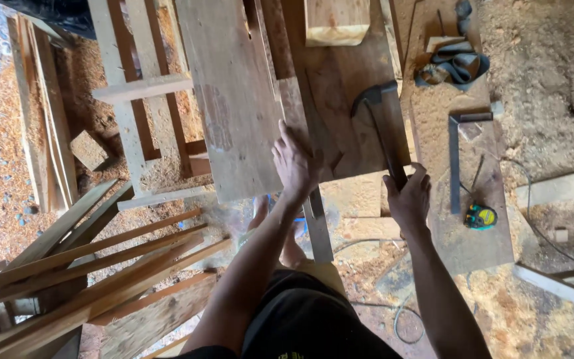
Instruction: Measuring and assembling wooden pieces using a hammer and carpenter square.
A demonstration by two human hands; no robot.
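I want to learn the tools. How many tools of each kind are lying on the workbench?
Hammer: 1, its handle in the right hand
Metal square: 1
Tape measure: 1
Rolled belt: 1
Total: 4
The left hand rests on a board, no tool.

A rough carpentry workshop. Sawdust and shavings (553,73) blanket the floor. Wide planks (234,100) lie across a makeshift bench (473,246), which carries a steel try square (456,156), a yellow tape measure (481,217) and a coiled strap (456,66). Thin timber strips (94,266) are stacked to one side, beside a slatted wooden frame (134,93).
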